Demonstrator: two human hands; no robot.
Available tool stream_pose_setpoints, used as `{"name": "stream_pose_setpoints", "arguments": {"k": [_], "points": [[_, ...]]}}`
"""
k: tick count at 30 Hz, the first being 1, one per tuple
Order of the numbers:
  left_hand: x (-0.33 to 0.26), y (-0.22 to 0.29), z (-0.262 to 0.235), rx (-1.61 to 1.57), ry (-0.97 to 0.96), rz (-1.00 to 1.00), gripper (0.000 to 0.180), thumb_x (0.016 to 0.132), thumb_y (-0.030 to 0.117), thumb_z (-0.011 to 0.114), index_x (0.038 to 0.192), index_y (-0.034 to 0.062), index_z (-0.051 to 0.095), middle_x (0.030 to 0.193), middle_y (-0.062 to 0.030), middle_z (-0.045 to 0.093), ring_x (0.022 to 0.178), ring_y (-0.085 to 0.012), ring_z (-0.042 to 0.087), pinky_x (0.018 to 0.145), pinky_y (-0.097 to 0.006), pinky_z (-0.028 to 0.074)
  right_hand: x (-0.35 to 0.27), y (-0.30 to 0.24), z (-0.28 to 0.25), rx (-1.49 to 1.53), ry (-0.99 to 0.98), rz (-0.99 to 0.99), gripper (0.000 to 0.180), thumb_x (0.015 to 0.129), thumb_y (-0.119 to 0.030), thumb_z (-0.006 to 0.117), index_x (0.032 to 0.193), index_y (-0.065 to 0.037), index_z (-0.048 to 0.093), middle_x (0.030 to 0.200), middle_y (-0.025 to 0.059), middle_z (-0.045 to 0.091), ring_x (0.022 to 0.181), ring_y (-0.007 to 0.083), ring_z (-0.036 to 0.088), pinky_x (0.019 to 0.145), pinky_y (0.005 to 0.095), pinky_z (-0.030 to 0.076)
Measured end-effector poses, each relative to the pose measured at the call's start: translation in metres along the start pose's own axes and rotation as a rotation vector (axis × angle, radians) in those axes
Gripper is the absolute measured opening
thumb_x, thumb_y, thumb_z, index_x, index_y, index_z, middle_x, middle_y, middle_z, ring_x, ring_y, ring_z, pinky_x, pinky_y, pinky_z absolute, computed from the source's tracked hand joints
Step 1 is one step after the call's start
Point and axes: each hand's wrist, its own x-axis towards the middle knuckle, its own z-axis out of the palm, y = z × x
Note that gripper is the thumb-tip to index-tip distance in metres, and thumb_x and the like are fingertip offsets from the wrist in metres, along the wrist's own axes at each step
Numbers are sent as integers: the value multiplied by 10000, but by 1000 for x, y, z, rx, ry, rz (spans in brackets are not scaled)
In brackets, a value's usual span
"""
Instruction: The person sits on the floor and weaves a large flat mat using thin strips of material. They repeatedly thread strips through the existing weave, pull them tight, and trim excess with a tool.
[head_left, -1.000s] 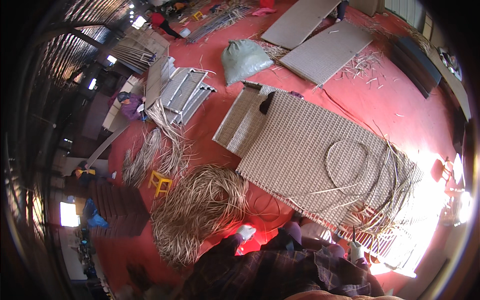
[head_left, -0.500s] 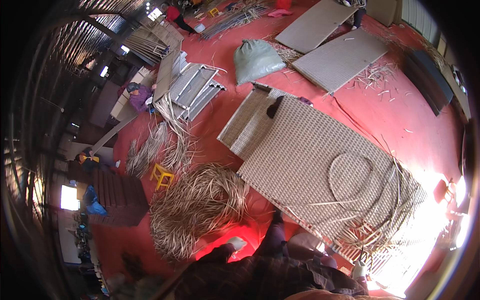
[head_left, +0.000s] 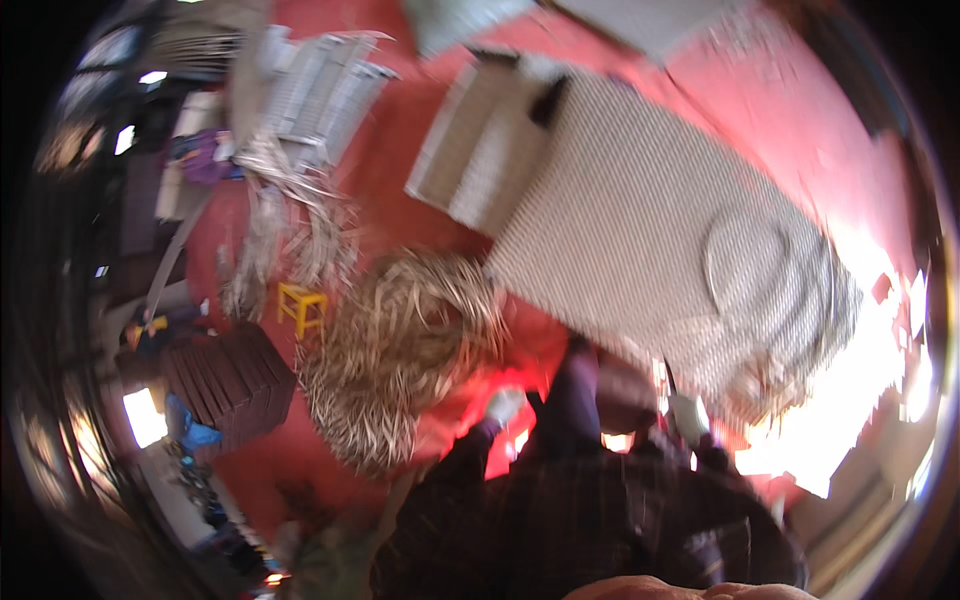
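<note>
1. Red floor (head_left: 400, 200) fills the blurred workshop view, with weaving materials spread across it.
2. Left hand (head_left: 503, 404), pale or gloved, sits low in the picture at the end of a dark sleeve, just beside the edge of the heap of loose straw-coloured strands (head_left: 400, 350). Motion blur hides the fingers, so I cannot tell whether it is open or closed, or whether it touches the strands.
3. Right hand (head_left: 688, 416) is a pale blur at the near edge of the large woven mat (head_left: 650, 220), by the frayed strand ends there. A thin dark line rises just beside it; whether the hand holds it cannot be told, nor how far the fingers are spread.
4. Between the two hands a dark trouser leg (head_left: 572, 400) stretches up toward the mat.
5. Curved loops of cane (head_left: 760, 260) lie on the mat's right part.
6. A smaller woven panel (head_left: 470, 150) overlaps the mat's far left corner.
7. A small yellow stool (head_left: 302, 306) stands left of the strand heap, with a dark brown slatted stack (head_left: 228, 380) below it.
8. Pale grey frames (head_left: 320, 85) lie near the top left.
</note>
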Motion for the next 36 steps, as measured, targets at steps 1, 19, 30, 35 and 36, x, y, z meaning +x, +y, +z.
{"name": "stream_pose_setpoints", "arguments": {"k": [1, 19, 30, 35, 36], "points": [[0, -8, -1, 205, 67, 138, 155, 912, 237, 629, 813, 120, 650, 817, -97, 674, 712, -301, 644, 665, -453, 527, 3, 2, 6, 9, -53, -69, 64, 911, -160, 648, 915, -102, 673, 697, 56, 590, 583, 224, 549, 523, 373, 421], [120, 262, -1, 87, 12, 423, 255, 1002, 157, 555, 1157, 60, 732, 1086, -104, 757, 934, -268, 730, 809, -397, 584, -95, 154, -74, 991, 282, 477, 279, 1041, -343, 635, 1000, -75, 701, 676, -89, 436, 570, 37, 386, 503, 242, 283], [251, 236, 78, 400, -662, 431, 252, 930, 379, 658, 950, 161, 781, 991, -21, 679, 1051, -205, 700, 822, -390, 597, -53, 159, 23, 474, 124, 397, 256, 1043, -215, 631, 1177, -16, 720, 853, 135, 719, 786, 252, 696, 746, 368, 516], [286, 189, 172, 518, -151, 281, 500, 975, 452, 597, 1267, 67, 727, 1382, -184, 655, 1205, -379, 657, 1030, -507, 514, -4, 221, 81, 417, 90, 424, 208, 1024, -155, 589, 1112, 3, 693, 932, 241, 696, 870, 409, 680, 799, 439, 528], [288, 177, 184, 442, -195, 219, 500, 974, 452, 598, 1266, 67, 727, 1381, -185, 655, 1205, -379, 658, 1030, -507, 514, 9, 237, 96, 309, 136, 431, 166, 1018, -134, 582, 1039, -5, 683, 921, 231, 701, 882, 386, 692, 810, 434, 530]]}}
